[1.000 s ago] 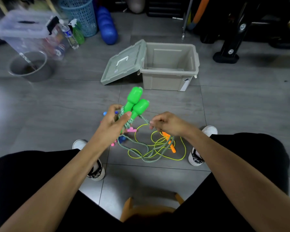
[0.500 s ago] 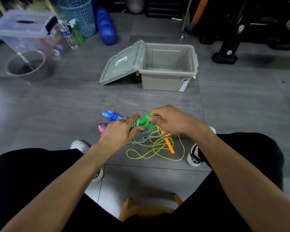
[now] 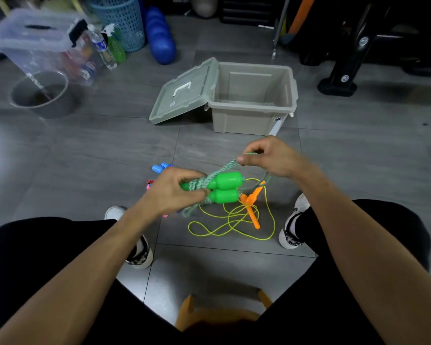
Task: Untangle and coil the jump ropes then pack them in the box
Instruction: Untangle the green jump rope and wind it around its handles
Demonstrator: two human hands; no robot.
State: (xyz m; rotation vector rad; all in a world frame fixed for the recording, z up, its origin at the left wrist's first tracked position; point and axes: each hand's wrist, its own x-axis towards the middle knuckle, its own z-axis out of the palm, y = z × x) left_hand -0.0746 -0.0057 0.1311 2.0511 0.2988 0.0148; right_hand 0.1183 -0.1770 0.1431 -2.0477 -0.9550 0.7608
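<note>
Left hand (image 3: pixel 171 189) gripping green handles (image 3: pixel 225 187), right hand (image 3: pixel 269 158) pinching braided cord (image 3: pixel 224 168), blue handles (image 3: pixel 161 168) half hidden

The left hand (image 3: pixel 171 189) grips two green handles (image 3: pixel 225 187) wrapped in braided rope (image 3: pixel 209 179), while the right hand (image 3: pixel 271 158) pinches a strand above. A yellow rope (image 3: pixel 230 224) with orange handles (image 3: pixel 253 210) lies on the floor (image 3: pixel 97 155) before the open box (image 3: pixel 253 120).

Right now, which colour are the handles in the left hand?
Bright green handles, clearest in the head view.
</note>
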